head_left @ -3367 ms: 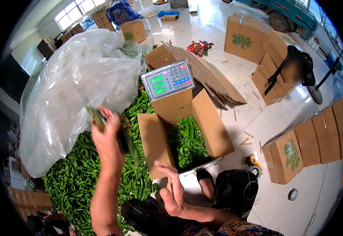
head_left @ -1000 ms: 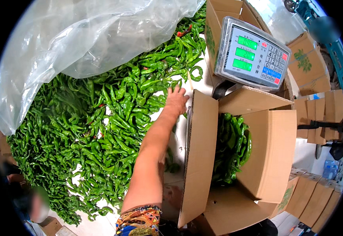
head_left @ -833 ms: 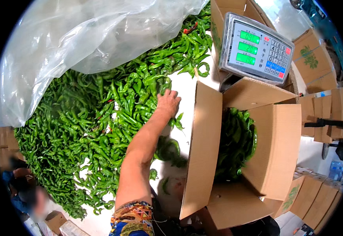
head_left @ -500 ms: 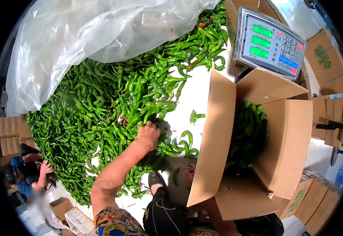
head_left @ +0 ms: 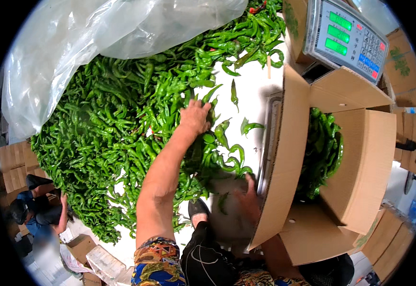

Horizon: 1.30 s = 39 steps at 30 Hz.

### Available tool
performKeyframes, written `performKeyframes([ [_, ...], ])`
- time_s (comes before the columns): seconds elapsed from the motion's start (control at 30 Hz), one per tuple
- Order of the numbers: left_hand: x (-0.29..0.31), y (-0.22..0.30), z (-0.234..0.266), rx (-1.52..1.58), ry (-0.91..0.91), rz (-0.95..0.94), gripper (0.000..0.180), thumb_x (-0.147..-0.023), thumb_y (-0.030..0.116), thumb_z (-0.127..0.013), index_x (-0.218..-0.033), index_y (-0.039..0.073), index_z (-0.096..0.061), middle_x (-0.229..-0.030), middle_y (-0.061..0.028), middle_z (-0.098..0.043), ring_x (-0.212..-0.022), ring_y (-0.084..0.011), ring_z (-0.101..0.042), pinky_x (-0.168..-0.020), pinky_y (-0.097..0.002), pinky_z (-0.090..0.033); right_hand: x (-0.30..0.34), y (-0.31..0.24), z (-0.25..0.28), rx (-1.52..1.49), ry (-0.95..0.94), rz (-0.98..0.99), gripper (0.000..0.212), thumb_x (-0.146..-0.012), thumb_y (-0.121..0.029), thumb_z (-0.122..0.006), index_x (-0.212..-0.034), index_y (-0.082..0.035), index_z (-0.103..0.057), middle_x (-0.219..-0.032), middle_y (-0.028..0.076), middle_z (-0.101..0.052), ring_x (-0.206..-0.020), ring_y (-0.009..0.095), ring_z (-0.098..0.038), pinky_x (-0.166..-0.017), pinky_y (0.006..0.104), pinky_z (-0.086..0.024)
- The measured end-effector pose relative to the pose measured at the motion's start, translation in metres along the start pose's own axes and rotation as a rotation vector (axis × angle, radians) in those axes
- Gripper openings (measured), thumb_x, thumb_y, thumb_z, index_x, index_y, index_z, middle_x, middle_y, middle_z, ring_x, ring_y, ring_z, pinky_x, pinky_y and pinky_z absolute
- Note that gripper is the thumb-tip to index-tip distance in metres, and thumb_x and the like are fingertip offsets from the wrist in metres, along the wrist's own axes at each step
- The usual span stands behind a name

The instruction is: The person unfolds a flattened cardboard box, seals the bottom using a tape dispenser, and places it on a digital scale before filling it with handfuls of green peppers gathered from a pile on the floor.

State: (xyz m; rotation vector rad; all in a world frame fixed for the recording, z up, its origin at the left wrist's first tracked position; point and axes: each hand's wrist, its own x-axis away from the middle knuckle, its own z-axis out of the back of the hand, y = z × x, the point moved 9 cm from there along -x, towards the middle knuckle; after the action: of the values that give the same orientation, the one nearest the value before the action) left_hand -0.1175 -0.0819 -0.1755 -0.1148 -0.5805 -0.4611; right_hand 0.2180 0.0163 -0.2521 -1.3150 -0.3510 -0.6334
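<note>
On the pale floor before me spreads a broad heap of long green peppers, its far side covered by clear plastic sheeting. A person's left hand lies palm-down on the heap's near edge, fingers bent; I cannot tell whether it grips any. The right hand, in shade, has its fingers apart beside a cardboard box; its grip I cannot make out. The box stands open, flaps spread, with more green peppers inside. Behind it sits a scale display. At lower left, a co-worker crouches near a small open carton.
</note>
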Motion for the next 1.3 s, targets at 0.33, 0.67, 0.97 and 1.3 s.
performKeyframes([
  [0.33, 0.189, -0.101, -0.038, 0.036, -0.008, 0.168, 0.04, -0.077, 0.03, -0.071, -0.112, 0.016, -0.058, -0.109, -0.0127, -0.06, -0.108, -0.0323, -0.054, -0.082, -0.0456, -0.052, -0.013, -0.101, -0.054, -0.406, -0.425, -0.079, 0.072, -0.091, -0.025, -0.061, -0.148, -0.005, -0.022, -0.15, 0.015, -0.029, -0.135, 0.029, -0.035, -0.11, 0.04, -0.032],
  [0.67, 0.381, -0.176, -0.216, 1.372, 0.535, 0.665, 0.044, -0.088, 0.013, -0.06, -0.128, -0.001, -0.051, -0.121, -0.0109, -0.058, -0.097, -0.0181, -0.061, -0.078, -0.0285, -0.051, -0.019, -0.055, -0.037, -0.319, -0.093, -0.006, 0.034, -0.088, -0.01, -0.067, -0.119, -0.004, -0.057, -0.105, 0.009, -0.065, -0.097, 0.017, -0.062, -0.084, 0.03, -0.05],
  [0.97, 0.341, -0.146, -0.202, 1.379, 0.776, 0.647, 0.073, -0.079, 0.008, -0.067, -0.145, 0.006, -0.035, -0.143, -0.0184, -0.041, -0.135, -0.0298, -0.035, -0.112, -0.0385, -0.029, -0.003, -0.027, -0.049, -0.264, -0.153, -0.159, 0.034, -0.088, -0.015, -0.067, -0.119, -0.003, -0.057, -0.107, 0.005, -0.063, -0.09, 0.013, -0.059, -0.073, 0.0272, -0.049],
  [1.3, 0.307, -0.02, -0.122, 1.037, 0.817, 0.328, 0.056, -0.074, 0.001, -0.06, -0.129, 0.006, -0.054, -0.128, -0.0201, -0.053, -0.122, -0.0362, -0.046, -0.107, -0.0413, -0.034, 0.005, -0.04, -0.08, -0.236, -0.324, -0.203, 0.049, -0.09, -0.025, -0.061, -0.133, -0.004, -0.048, -0.117, 0.007, -0.059, -0.104, 0.019, -0.058, -0.083, 0.032, -0.047],
])
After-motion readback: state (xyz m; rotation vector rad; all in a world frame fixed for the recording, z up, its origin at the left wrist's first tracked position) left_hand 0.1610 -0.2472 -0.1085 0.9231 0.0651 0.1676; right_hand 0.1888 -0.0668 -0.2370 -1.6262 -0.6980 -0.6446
